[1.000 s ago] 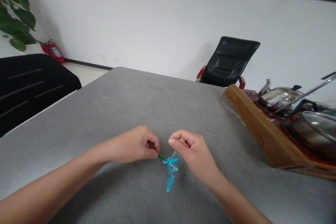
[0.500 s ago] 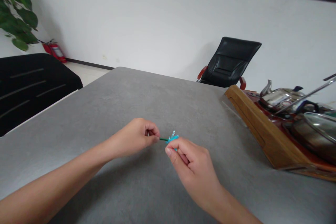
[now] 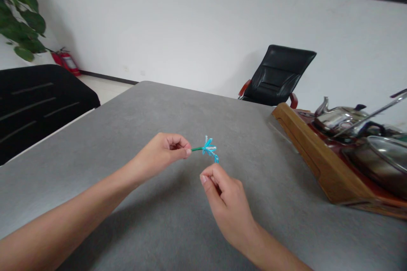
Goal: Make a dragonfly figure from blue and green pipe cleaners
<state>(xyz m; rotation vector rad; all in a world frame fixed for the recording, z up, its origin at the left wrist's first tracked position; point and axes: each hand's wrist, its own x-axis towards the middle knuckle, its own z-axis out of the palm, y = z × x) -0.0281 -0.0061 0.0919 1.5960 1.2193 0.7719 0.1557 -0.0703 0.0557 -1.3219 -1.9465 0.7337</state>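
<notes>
Pinching the green stem [image 3: 197, 149] between left hand [image 3: 159, 152] fingertips over the worktop [image 3: 159, 110], I judge this blue beaded flower [image 3: 209, 148] light, bendable, best held there; right hand [image 3: 227, 205] curled near its drooping petal, contents untellable.

Blue beaded flower [image 3: 210, 148], petals [image 3: 209, 141] splayed (one drooping), green stem [image 3: 197, 149] level in left hand [image 3: 163, 151]

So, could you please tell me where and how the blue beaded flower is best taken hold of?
Probably by the green stem, pinched from the left, as the left hand has it: the stem is slim and runs sideways, while the blue petals splay out at its right end.
</notes>
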